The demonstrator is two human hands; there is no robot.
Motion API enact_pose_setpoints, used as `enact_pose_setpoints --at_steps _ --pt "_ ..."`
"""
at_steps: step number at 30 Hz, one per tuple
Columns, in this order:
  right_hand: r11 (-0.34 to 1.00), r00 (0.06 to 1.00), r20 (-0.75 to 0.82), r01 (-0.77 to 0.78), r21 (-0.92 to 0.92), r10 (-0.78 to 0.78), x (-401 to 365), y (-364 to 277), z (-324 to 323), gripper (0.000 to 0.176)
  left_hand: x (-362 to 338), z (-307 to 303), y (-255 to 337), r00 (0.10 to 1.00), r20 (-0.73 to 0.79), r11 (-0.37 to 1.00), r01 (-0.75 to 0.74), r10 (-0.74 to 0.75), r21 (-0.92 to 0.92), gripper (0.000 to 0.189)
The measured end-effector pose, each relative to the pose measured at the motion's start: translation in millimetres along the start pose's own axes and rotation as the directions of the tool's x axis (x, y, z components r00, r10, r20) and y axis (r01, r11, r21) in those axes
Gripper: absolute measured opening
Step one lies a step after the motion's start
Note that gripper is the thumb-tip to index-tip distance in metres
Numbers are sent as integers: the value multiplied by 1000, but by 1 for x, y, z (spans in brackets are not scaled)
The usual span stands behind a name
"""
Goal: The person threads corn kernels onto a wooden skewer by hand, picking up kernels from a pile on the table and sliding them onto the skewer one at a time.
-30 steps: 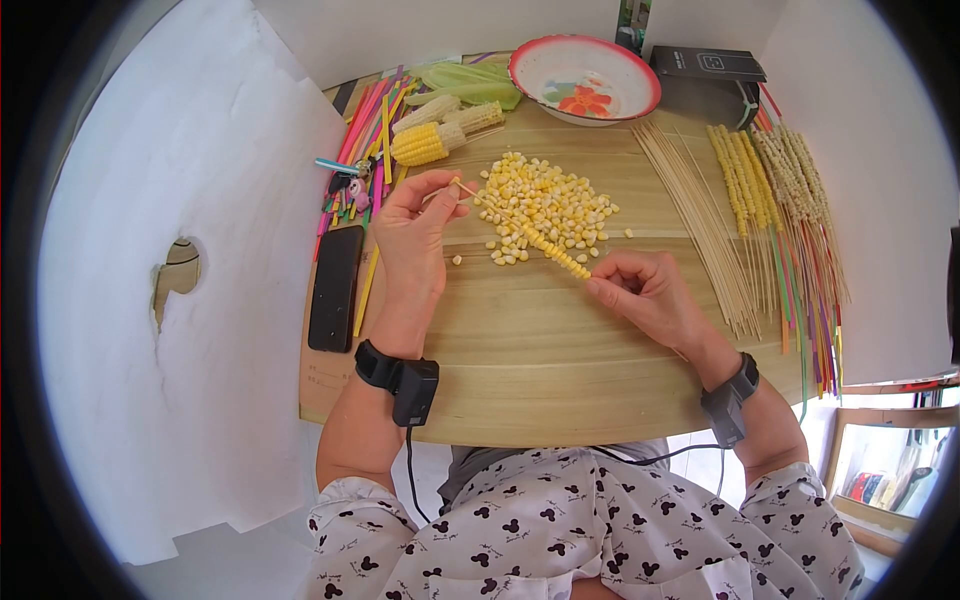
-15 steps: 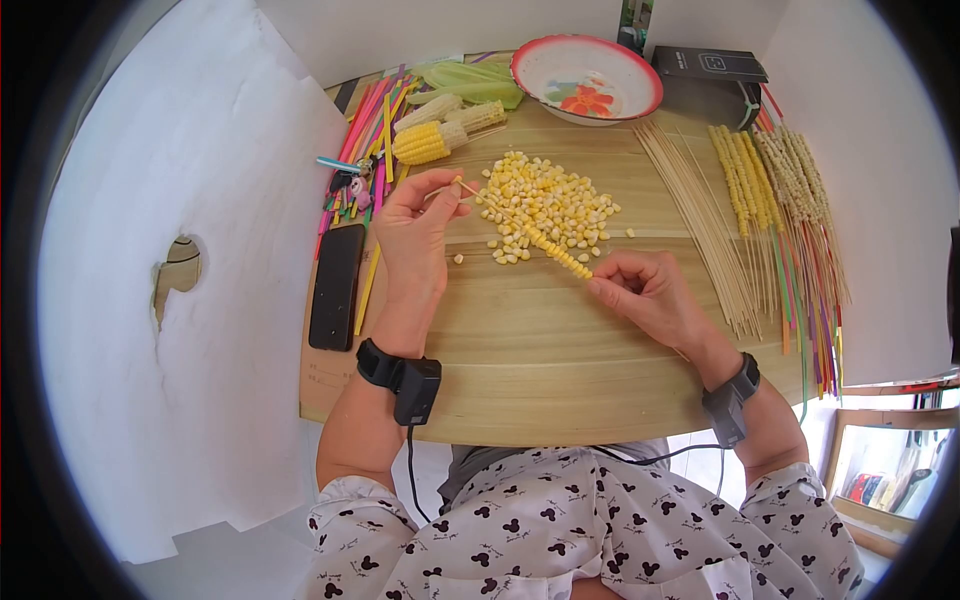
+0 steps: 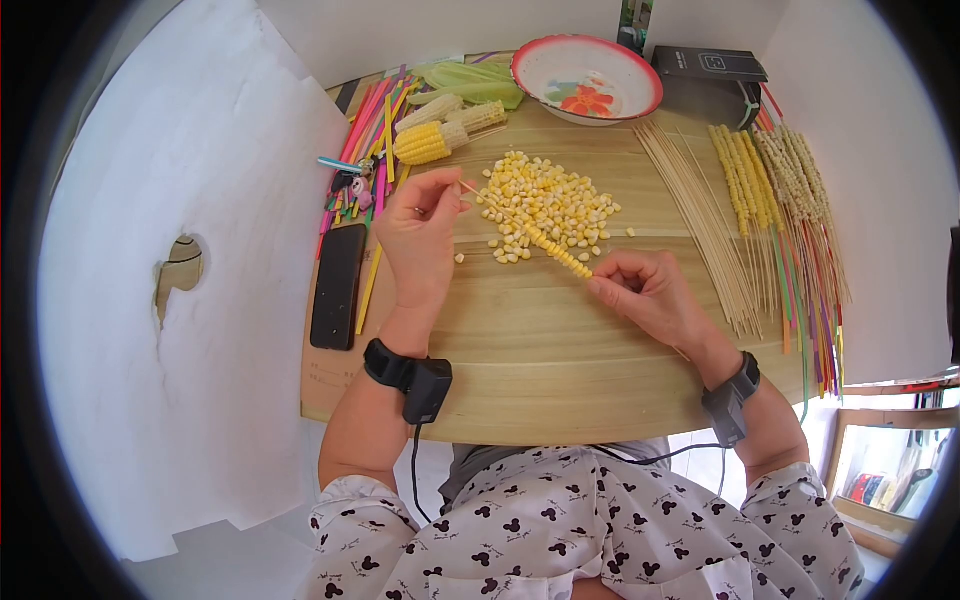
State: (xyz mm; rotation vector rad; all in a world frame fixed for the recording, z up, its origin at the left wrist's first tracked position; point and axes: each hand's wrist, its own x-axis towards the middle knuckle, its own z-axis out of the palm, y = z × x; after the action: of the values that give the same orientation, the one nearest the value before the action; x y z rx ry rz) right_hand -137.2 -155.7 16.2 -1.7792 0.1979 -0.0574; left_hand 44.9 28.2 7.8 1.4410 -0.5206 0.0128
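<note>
Across the middle of the view runs a thin bamboo skewer, its lower part threaded with yellow corn kernels (image 3: 556, 249). My right hand (image 3: 648, 296) is closed in a pinch around the skewer just below the lowest kernels, and the stick's end shows under the palm. At the skewer's upper tip, my left hand (image 3: 420, 225) is pinched shut; a corn kernel between its fingertips is mostly hidden by them. Behind the skewer lies a heap of loose corn kernels (image 3: 560, 195), with a few strays around it.
A partly stripped corn cob (image 3: 422, 144) and husks (image 3: 470, 76) lie back left, near colored strips (image 3: 372, 115) and a phone (image 3: 338, 288). An enamel basin (image 3: 587, 48) stands at the back. Bare skewers (image 3: 700, 230) and finished kernel skewers (image 3: 745, 180) lie right.
My left hand has shifted slightly right and turned, staying at the skewer tip. The kernel visible at its fingertips before is now mostly covered. My right hand has stayed in place.
</note>
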Motion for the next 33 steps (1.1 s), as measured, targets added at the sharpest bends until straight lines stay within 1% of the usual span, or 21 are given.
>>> enact_pose_setpoints --at_steps 4,8,11,13,20,23,25,29,31,32,33 --pt "1000 1000 -10 2 -13 -2 0 -2 1 12 -2 2 0 999 -7 997 -37 37 61 14" --pt "1000 1000 -12 0 -14 0 0 -2 0 12 -3 4 -3 999 -30 998 -32 34 50 14" --pt "1000 1000 -14 -1 -3 1 0 -1 1 13 -5 5 -5 997 -43 998 -57 59 37 15" --pt "1000 1000 -13 9 11 -9 0 0 1 13 -6 5 -5 995 -37 988 -87 92 132 15" --pt "1000 999 -19 28 -11 -29 1 0 0 14 -5 6 -5 994 -43 988 -99 105 117 16" --pt "999 999 -20 45 8 -45 1 1 1 13 -5 4 -8 993 -37 986 -109 115 125 16" --pt "999 999 -14 42 15 -41 2 2 1 13 -6 4 -7 991 -20 977 -126 132 173 18" --pt "999 999 -16 49 6 -48 2 2 -1 13 -5 3 -7 989 3 977 -144 145 156 20" --pt "998 998 -26 57 23 -56 3 3 -1 13 -4 5 0 999 2 996 -35 35 81 22" --pt "998 998 -30 60 24 -59 3 3 -2 13 -3 5 2 999 6 996 -39 39 81 22" --pt "997 998 -31 63 43 -62 2 3 -2 13 -1 4 4 1000 -14 1000 -2 2 14 21"
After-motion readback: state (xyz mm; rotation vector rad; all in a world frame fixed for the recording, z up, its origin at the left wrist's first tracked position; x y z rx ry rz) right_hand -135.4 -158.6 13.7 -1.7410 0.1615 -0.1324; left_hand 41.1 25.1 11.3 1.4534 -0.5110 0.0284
